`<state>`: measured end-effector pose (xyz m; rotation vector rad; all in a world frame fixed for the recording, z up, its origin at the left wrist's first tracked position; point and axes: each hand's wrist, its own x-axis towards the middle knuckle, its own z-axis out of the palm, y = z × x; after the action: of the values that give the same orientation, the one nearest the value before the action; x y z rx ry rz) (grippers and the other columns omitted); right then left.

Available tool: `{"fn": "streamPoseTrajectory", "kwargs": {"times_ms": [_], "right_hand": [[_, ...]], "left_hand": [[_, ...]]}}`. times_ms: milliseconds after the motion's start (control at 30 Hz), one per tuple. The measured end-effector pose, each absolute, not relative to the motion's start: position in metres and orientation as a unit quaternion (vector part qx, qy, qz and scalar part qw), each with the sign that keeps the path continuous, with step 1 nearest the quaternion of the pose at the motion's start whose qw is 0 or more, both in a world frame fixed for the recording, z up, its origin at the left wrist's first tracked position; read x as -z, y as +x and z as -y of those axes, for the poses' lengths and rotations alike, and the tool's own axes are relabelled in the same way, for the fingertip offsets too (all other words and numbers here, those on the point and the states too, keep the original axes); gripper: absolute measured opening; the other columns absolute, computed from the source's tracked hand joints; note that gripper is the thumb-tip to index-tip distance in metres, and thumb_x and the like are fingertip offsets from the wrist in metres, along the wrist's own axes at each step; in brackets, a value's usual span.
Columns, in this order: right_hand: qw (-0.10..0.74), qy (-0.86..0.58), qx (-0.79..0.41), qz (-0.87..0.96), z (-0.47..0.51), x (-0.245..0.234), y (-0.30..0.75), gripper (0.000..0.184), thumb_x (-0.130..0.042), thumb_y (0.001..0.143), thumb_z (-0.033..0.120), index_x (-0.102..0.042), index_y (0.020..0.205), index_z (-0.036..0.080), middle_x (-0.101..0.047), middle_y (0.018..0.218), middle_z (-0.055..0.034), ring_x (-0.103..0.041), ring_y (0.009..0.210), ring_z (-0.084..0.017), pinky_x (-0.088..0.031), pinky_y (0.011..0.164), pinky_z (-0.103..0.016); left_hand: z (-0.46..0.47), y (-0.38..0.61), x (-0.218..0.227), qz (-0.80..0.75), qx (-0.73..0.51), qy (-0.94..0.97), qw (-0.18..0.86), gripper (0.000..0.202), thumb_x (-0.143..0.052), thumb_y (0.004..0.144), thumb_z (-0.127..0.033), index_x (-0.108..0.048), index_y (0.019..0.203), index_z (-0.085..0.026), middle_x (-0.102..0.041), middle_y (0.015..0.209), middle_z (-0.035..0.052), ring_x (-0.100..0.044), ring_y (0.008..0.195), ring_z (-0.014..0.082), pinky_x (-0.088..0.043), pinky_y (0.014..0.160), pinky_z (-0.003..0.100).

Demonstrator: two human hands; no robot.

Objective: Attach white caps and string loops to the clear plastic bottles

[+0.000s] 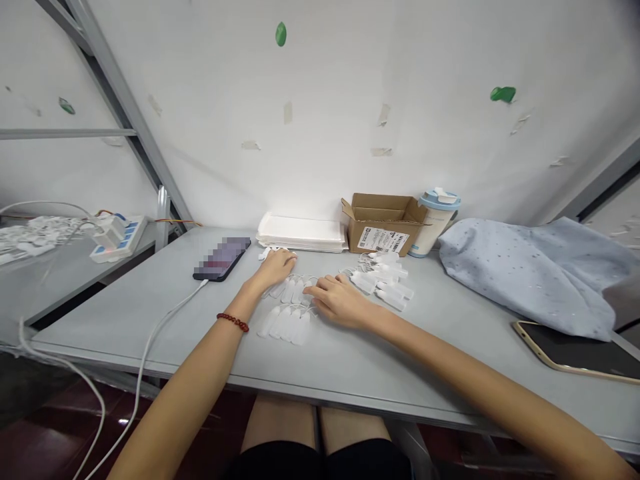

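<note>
My left hand (277, 265) is at the far edge of a group of white pieces, its fingers bent down and mostly hidden behind its back. A small white part (265, 253) with dark marks shows just beyond it. My right hand (341, 301) reaches in from the right, with thumb and forefinger closed at the end of a slim white tag-like piece (299, 291) in the upper row. Nearer me lies a second row of white tag-like pieces (285, 325) with thin cords. A loose heap of similar white pieces (383, 273) lies right of my right hand.
Behind my hands are a white stack (303, 233), an open cardboard box (381, 230) and a lidded cup (434, 223). A phone on a cable (223, 259) lies left. Light blue cloth (525, 267) and another phone (575, 350) are right. A power strip (123, 240) is far left.
</note>
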<state>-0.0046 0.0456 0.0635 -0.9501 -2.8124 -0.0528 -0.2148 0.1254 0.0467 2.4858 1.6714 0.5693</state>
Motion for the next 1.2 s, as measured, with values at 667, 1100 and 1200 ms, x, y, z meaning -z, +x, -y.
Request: {"fn": "streamPoseTrajectory", "kwargs": {"times_ms": [667,1100,1200], "right_hand": [[0.080,-0.344,-0.050,0.934,-0.043,-0.071,0.004,0.030,-0.034,0.096,0.028,-0.062,0.100,0.020,-0.061,0.083,-0.0061,-0.053,0.077,-0.016,-0.026,0.074,-0.030],[0.256,-0.394,-0.046,0.881,-0.037,-0.058,0.045,0.027,-0.038,0.094,0.028,-0.061,0.105,0.019,-0.063,0.085,-0.0073,-0.055,0.083,-0.018,-0.035,0.076,-0.031],[0.279,-0.396,-0.052,0.873,-0.037,-0.059,0.040,0.026,-0.039,0.094,0.028,-0.061,0.104,0.019,-0.064,0.087,-0.0074,-0.056,0.085,-0.018,-0.035,0.077,-0.031]], "left_hand": [[-0.135,-0.208,-0.045,-0.514,-0.162,0.835,0.110,0.043,-0.034,0.085,-0.028,-0.056,0.122,-0.019,-0.047,0.138,0.0074,-0.037,0.130,0.0220,-0.022,0.109,0.039],[-0.130,-0.199,-0.048,-0.504,-0.157,0.842,0.108,0.042,-0.037,0.086,-0.036,-0.060,0.118,-0.021,-0.046,0.139,0.0060,-0.038,0.128,0.0260,-0.025,0.106,0.039],[-0.132,-0.198,-0.048,-0.500,-0.139,0.847,0.117,0.044,-0.036,0.087,-0.041,-0.060,0.119,-0.022,-0.044,0.141,0.0054,-0.037,0.128,0.0258,-0.024,0.106,0.039]]}}
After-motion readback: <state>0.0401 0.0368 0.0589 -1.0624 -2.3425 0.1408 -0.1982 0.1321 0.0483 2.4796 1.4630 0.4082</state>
